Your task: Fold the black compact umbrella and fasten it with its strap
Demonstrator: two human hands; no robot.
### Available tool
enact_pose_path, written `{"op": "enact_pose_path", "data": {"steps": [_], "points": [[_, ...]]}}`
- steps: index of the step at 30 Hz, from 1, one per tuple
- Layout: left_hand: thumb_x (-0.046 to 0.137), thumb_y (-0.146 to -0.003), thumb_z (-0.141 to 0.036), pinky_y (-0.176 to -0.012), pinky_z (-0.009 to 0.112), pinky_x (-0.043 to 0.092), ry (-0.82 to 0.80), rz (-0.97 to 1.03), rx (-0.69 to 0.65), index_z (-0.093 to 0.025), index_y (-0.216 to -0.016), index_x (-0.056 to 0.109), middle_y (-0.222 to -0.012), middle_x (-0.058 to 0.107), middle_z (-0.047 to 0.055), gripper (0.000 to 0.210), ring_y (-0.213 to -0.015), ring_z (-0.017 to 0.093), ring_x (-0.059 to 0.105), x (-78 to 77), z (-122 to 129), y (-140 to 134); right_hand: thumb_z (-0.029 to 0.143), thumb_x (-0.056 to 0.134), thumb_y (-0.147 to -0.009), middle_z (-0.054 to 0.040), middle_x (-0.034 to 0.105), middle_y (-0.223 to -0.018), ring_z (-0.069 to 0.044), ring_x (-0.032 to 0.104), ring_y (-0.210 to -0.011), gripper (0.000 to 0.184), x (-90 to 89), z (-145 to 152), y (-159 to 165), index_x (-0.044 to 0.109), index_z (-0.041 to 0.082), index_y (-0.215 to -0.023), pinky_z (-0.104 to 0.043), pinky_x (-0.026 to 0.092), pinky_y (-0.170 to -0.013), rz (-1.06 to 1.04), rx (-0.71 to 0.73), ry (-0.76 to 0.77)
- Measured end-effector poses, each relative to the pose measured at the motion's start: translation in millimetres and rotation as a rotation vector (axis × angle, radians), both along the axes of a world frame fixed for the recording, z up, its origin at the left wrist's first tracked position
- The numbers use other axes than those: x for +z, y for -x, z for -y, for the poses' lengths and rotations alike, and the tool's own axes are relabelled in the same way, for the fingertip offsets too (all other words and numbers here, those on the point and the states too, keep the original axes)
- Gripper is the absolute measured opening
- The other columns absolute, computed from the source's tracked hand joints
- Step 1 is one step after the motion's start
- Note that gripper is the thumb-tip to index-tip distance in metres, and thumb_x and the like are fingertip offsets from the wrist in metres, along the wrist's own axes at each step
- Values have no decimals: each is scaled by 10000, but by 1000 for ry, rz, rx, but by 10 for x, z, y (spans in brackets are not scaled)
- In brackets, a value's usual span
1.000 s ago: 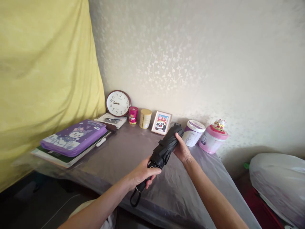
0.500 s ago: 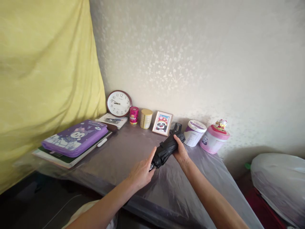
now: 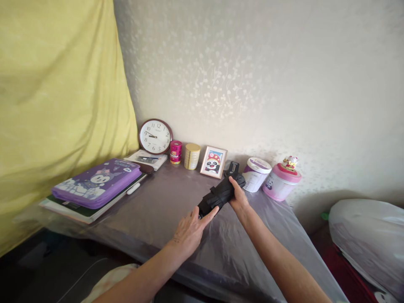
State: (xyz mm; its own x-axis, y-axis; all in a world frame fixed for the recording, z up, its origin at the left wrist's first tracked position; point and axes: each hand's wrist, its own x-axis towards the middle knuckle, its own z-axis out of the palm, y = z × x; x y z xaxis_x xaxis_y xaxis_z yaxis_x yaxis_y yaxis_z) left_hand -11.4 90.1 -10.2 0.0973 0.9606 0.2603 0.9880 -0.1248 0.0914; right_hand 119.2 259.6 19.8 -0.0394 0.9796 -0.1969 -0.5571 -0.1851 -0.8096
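The umbrella [image 3: 223, 193] is already folded short — though neither opened out nor set down — and is held over the desk [image 3: 164, 198], at five o'clock from the picture frame [image 3: 213, 162], left hand [image 3: 191, 233] holding its eight-o'clock end, right hand [image 3: 238, 198] gripping its two-o'clock end.

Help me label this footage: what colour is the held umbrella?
The umbrella is black, best seen in the head view.

My left hand [image 3: 189, 231]: rolled over, back facing up now.
Folded black umbrella [image 3: 221, 194]: far end dipped lower.
Small black gadget [image 3: 233, 168] behind it: shows more.
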Motion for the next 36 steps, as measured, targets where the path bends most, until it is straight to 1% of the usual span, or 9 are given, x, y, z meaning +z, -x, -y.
{"op": "enact_pose_path", "data": {"steps": [5,10,13,18,22,27,31,34,36], "points": [[402,-882,-238,-576,248,432,8,176,3,-364,-1410,26,-921,533,32,661,-651,162,592,43,-45,126,216,729,-660,-42,684,-756,-176,653,-690,261,126,95,44,600,136,-872,-311,571,-682,-48,-33,80],[421,-863,-247,-663,275,443,33,378,-55,-309,-1419,93,-936,580,53,649,-753,190,604,82,-43,145,237,733,-654,-38,681,-785,-167,642,-686,290,156,136,76,595,149,-894,-297,558,-671,-21,-32,38],[434,-850,-255,-703,276,456,85,701,-169,-316,-1405,164,-905,593,35,620,-775,170,596,105,-28,123,302,726,-664,-43,680,-831,-171,635,-715,320,190,152,56,605,159,-924,-297,547,-666,4,58,19],[446,-836,-408,-356,167,356,457,1458,-221,-348,-1351,195,-645,471,-78,576,-379,59,424,223,-13,136,481,627,-723,-33,665,-800,-170,606,-687,345,271,136,-75,617,198,-921,-286,513,-590,90,211,-31],[488,-809,-440,-343,141,329,529,1701,-276,-283,-1156,392,-668,486,-69,392,-382,35,405,275,-22,157,462,603,-746,-10,651,-755,-149,582,-649,268,264,113,-135,610,214,-847,-259,482,-573,96,245,-87],[493,-805,-434,-335,144,331,490,1675,-253,-269,-1130,410,-651,476,-77,374,-372,37,400,249,-31,124,408,637,-732,-15,669,-803,-149,592,-709,236,218,157,-117,605,209,-855,-268,486,-641,123,293,-118],[475,-825,-363,-376,186,389,240,1324,-84,-283,-1349,243,-621,510,-77,579,-375,70,451,169,-46,88,404,664,-708,-45,664,-934,-165,614,-807,305,204,193,-92,603,202,-928,-280,486,-687,292,240,-192],[465,-833,-285,-636,278,481,21,924,22,-237,-1396,204,-887,648,36,622,-689,157,624,98,-73,115,355,678,-692,-37,648,-947,-161,622,-799,308,197,190,-68,595,201,-946,-268,478,-666,494,70,-281],[472,-829,-239,-784,312,450,-52,700,71,-212,-1404,200,-1085,624,90,636,-944,208,603,68,-86,150,329,658,-703,-22,640,-857,-152,619,-732,239,188,187,-42,600,187,-886,-261,475,-628,576,29,-372]]}}
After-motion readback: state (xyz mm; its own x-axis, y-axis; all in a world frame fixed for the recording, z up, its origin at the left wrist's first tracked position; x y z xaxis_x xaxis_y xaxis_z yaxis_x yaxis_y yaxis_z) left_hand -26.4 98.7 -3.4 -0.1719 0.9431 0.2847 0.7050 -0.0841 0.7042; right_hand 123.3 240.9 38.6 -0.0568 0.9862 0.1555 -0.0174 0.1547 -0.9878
